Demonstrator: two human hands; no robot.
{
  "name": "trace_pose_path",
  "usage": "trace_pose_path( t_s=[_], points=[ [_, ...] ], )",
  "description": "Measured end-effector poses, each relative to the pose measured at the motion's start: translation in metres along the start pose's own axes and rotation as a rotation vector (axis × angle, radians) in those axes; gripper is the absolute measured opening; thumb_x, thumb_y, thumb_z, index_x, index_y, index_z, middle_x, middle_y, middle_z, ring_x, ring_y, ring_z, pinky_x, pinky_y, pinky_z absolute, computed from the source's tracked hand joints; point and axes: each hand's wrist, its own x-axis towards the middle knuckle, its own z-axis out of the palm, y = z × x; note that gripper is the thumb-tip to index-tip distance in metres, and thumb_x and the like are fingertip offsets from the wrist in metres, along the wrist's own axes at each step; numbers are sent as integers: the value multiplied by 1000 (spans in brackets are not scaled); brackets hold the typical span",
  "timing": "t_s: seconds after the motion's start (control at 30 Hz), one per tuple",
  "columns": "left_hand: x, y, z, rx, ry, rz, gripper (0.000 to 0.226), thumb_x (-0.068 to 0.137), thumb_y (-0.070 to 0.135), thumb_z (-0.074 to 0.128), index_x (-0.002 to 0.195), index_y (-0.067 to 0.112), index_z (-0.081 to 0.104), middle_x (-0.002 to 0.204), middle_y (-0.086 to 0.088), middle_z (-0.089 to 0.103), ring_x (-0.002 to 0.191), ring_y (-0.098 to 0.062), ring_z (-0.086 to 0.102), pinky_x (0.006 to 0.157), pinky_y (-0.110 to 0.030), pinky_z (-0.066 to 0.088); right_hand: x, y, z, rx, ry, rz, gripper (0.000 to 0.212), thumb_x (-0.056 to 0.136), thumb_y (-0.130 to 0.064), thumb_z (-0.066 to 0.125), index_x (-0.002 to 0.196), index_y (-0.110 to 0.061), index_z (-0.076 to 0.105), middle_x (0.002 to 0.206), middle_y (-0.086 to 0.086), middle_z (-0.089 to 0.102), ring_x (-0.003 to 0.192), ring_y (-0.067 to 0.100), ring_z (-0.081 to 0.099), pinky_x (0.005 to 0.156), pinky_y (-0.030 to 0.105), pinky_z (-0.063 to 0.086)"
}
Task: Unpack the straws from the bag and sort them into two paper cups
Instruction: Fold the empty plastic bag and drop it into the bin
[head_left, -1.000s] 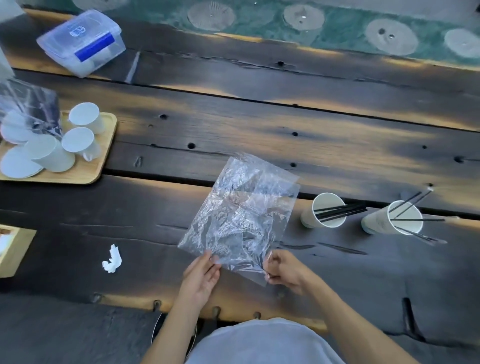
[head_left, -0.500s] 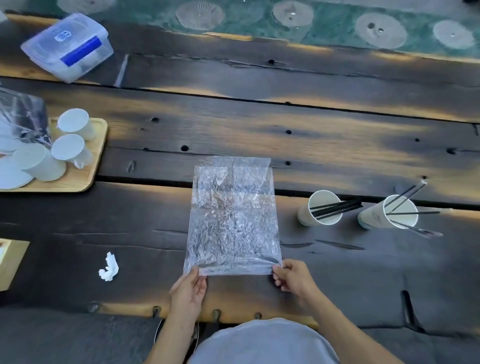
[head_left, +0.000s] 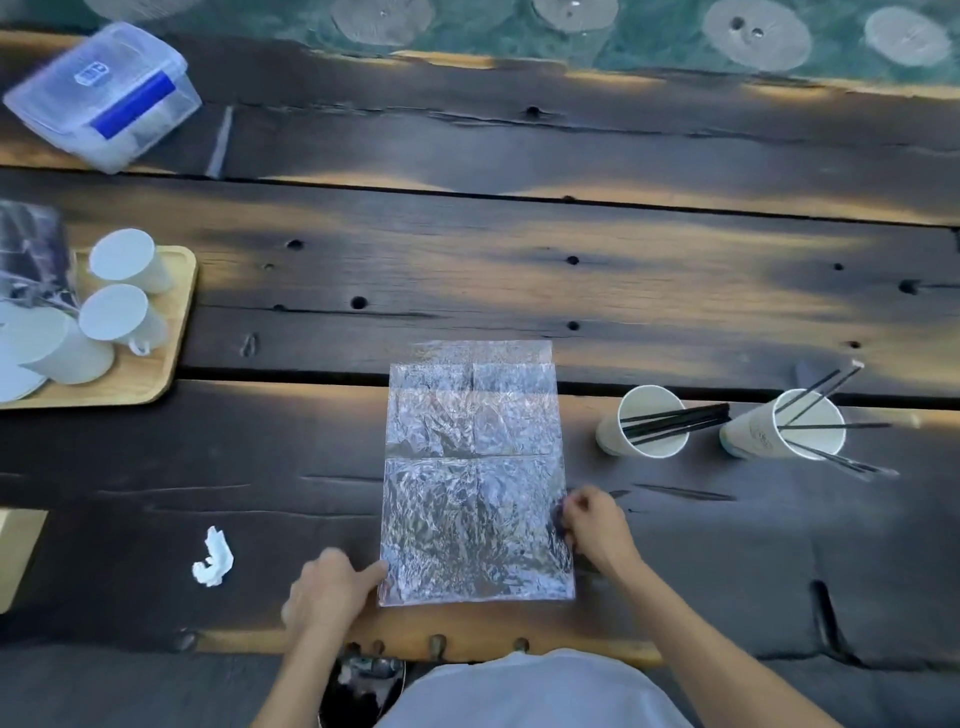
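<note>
2 white paper cups stand at the right of the dark plank surface (head_left: 675, 270). The nearer cup (head_left: 647, 422) holds a tight bundle of thin black straws (head_left: 675, 420) leaning out over its right rim. The farther cup (head_left: 787, 425) holds a looser lot of black straws (head_left: 831, 426), fanned out in several directions.

The clear plastic bag (head_left: 475, 473) lies flat on the surface just left of the cups, a crinkled, glossy rectangle with fold creases; nothing can be made out inside it. The left hand (head_left: 327, 587) rests at the bag's lower left corner, fingers loosely curled, 1 fingertip touching the edge and gripping nothing. The right hand (head_left: 595, 525) sits at the bag's right edge with fingers bent; whether they pinch the plastic cannot be told.

At far left, a light wooden tray (head_left: 171, 332) with rounded corners carries upturned white cups (head_left: 124, 260) and a crumpled clear packet (head_left: 31, 249). A clear lidded plastic box (head_left: 101, 93) with a blue label sits at the far left corner. A small scrap of crumpled white paper (head_left: 213, 558) lies left of the left hand.
</note>
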Motion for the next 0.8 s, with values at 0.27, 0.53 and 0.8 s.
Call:
trace_pose_path(
  t_s=[0.27, 0.53, 0.8],
  points=[
    [78, 102, -72, -594, 34, 241, 6, 78, 28, 63, 84, 28, 64, 91, -2, 72, 93, -31, 69, 86, -45, 57, 70, -93, -5, 270, 118, -49, 32, 85, -9, 44, 116, -18, 48, 102, 16, 61, 74, 32, 65, 61, 47, 58],
    [107, 171, -100, -837, -57, 217, 39, 91, 3, 61, 127, 11, 49, 99, -10, 61, 65, -18, 58, 68, -36, 59, 124, -121, -17, 470, 132, 238, 28, 95, 1, 43, 117, -16, 37, 76, 17, 67, 63, 24, 66, 59, 35, 57],
    [114, 178, -107, -876, -86, 251, 31, 87, -3, 60, 116, 7, 62, 85, -12, 70, 53, -12, 55, 48, -21, 50, 131, -120, -19, 481, 162, 140, 26, 89, 7, 45, 104, -10, 58, 72, 9, 63, 49, 16, 52, 44, 29, 41]
  ],
)
